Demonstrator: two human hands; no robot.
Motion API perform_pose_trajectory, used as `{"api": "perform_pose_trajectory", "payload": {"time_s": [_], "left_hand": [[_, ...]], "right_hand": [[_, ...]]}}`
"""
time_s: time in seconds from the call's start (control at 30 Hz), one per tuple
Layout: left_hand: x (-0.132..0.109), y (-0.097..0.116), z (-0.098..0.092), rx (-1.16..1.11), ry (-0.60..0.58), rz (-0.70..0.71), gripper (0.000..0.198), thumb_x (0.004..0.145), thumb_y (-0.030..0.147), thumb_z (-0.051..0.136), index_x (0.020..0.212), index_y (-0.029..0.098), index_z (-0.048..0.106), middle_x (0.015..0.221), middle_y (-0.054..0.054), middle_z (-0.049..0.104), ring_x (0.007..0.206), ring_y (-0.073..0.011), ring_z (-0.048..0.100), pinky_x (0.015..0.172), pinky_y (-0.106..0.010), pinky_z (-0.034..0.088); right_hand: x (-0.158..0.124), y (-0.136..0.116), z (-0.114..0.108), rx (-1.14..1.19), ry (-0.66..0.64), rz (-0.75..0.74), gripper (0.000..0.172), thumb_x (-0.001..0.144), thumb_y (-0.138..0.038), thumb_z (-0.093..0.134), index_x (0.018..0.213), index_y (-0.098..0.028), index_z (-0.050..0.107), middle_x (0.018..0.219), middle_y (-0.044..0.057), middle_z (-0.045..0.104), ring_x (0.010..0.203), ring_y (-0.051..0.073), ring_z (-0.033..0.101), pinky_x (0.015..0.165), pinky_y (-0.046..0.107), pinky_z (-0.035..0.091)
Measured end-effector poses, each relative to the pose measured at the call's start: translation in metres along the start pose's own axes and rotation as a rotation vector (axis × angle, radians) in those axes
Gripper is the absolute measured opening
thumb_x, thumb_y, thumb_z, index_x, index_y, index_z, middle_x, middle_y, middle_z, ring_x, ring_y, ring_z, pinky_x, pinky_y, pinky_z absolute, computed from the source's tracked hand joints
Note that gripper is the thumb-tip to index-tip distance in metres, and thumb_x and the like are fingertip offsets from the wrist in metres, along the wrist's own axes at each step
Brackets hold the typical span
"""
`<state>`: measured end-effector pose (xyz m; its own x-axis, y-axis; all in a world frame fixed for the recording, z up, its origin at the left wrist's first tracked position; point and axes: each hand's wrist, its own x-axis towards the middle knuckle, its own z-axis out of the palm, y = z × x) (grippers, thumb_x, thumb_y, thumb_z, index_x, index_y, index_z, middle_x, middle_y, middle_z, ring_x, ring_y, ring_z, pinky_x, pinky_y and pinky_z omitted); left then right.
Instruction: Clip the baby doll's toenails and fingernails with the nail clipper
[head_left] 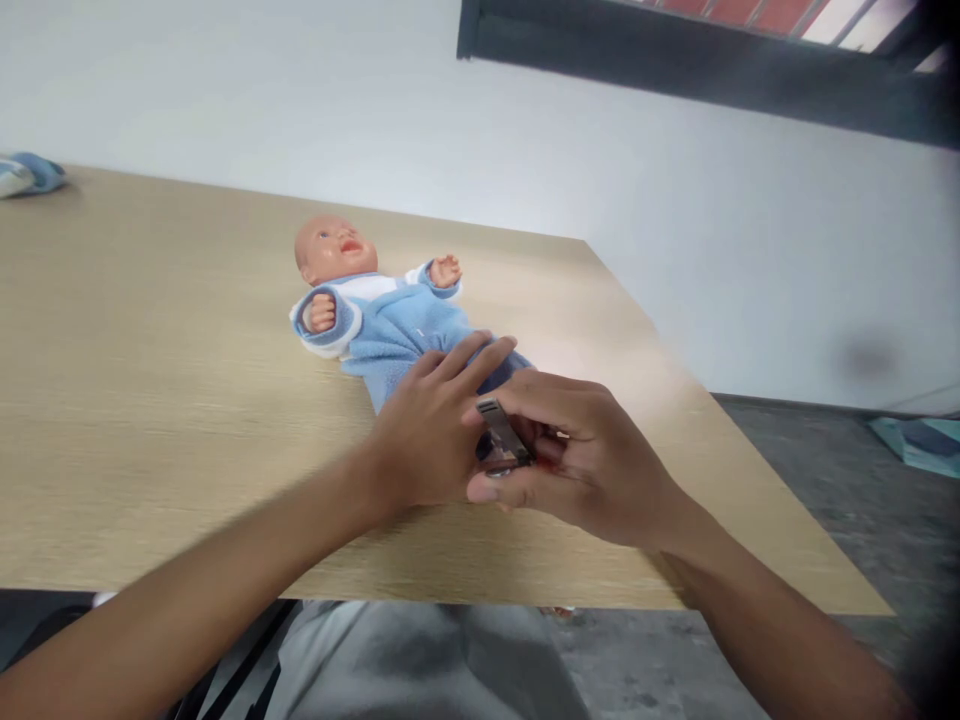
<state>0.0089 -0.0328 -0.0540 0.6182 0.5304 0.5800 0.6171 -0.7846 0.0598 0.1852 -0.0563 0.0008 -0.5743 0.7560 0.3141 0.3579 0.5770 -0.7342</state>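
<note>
- Pinching a metal nail clipper (499,435) between thumb and fingers, the right hand (592,460) is curled closed around it, with the clipper's end showing above the thumb; a small red patch by the fingers is too blurred to identify.
- The left hand (431,430) is spread, just beside the right hand, its fingers (480,360) lying across the blue fleece suit (405,335) of the baby doll (334,250); whether they press down, I cannot tell.
- The doll lies on its back on a light wood table (150,350), arms raised, its lower body hidden behind both hands.
- A blue-and-white cloth (30,175) sits at the table's far left corner, well apart from the doll.
- Grey trousers (420,660) show below the table's near edge, and a teal cloth (915,445) lies on the concrete floor (825,500) at right.
</note>
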Motion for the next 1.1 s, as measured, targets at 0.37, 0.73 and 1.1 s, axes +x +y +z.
{"api": "perform_pose_trajectory", "payload": {"time_s": [0.37,0.73,1.1], "left_hand": [[0.002,0.001,-0.002,0.019,-0.043,-0.01,0.055,0.087,0.058,0.055,0.121,0.015,0.064,0.153,-0.018,0.045,0.141,-0.0402,0.041,0.099,-0.052,0.046],[0.004,0.003,-0.003,-0.018,0.001,-0.047,0.076,0.09,0.072,0.047,0.144,0.019,0.046,0.15,-0.015,0.049,0.141,-0.0367,0.043,0.105,-0.053,0.045],[0.006,-0.001,-0.003,0.018,-0.087,-0.081,0.066,0.093,0.065,0.044,0.14,0.019,0.049,0.153,-0.015,0.043,0.143,-0.037,0.037,0.106,-0.055,0.042]], "right_hand": [[-0.002,0.0,-0.003,0.138,0.008,0.116,0.026,0.081,-0.034,0.082,0.08,-0.02,0.06,0.056,-0.007,0.053,0.049,0.009,0.042,0.044,0.025,0.031],[-0.004,0.006,-0.022,0.18,0.077,0.138,0.023,0.093,-0.038,0.069,0.092,-0.021,0.054,0.075,-0.003,0.055,0.062,0.012,0.056,0.055,0.027,0.045],[-0.006,0.007,-0.023,0.023,0.066,0.083,0.028,0.088,-0.037,0.074,0.082,-0.021,0.052,0.078,-0.003,0.055,0.065,0.01,0.047,0.06,0.026,0.041]]}}
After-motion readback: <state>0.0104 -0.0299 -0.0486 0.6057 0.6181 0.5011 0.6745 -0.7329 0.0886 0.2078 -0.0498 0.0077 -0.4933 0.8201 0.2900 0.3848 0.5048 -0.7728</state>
